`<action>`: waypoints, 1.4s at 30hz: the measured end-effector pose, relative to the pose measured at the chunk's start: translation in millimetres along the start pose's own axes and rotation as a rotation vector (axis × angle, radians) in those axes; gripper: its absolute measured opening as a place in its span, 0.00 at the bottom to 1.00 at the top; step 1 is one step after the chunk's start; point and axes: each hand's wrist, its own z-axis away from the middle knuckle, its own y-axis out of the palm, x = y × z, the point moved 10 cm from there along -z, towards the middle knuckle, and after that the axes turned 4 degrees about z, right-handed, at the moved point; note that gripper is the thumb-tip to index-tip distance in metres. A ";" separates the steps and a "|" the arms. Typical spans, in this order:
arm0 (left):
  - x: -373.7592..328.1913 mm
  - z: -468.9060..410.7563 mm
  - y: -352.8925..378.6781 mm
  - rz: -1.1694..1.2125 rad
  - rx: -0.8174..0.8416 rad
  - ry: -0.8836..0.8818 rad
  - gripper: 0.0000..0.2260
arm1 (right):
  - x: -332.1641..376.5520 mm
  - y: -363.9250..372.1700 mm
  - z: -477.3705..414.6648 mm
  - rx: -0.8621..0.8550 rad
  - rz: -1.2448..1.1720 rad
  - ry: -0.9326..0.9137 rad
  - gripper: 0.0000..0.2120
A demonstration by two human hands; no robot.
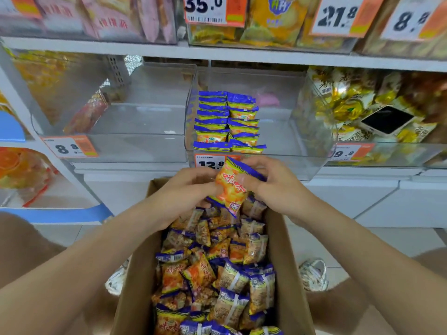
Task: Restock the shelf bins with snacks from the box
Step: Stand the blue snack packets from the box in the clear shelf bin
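An open cardboard box (287, 257) in front of me is full of small orange-and-blue snack packets (217, 269). Above its far end my left hand (186, 189) and my right hand (273, 184) both grip one orange snack packet (228, 187), held tilted. Just beyond, a clear shelf bin (285, 131) holds two neat rows of the same packets (227, 122) along its left side; the bin's right part is bare.
A clear bin (145, 122) on the left holds one reddish packet at its left wall. A bin of gold-wrapped sweets with a phone (387, 122) lying on top stands on the right. Price tags hang on the bin fronts. My shoes flank the box.
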 end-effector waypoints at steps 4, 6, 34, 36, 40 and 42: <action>-34.9 4.7 -1.6 0.047 -0.043 0.202 0.08 | -1.7 -11.4 11.3 -0.129 -0.289 0.125 0.14; -57.1 5.0 -4.2 -0.003 -0.098 0.326 0.09 | 8.2 -13.7 14.7 -0.130 -0.282 0.108 0.11; -80.3 -115.9 26.7 -1.365 -0.042 0.266 0.28 | -36.2 -118.6 -240.0 -0.357 0.740 0.277 0.18; -78.7 -116.8 26.2 -1.354 -0.040 0.262 0.27 | -46.5 -126.6 -240.8 -0.451 0.679 0.306 0.17; -75.3 -117.4 27.3 -1.337 -0.028 0.257 0.27 | -52.7 -136.5 -243.0 -0.527 0.621 0.301 0.26; -75.6 -116.7 26.4 -1.330 -0.036 0.267 0.27 | -46.4 -126.5 -247.6 -0.394 0.683 0.245 0.16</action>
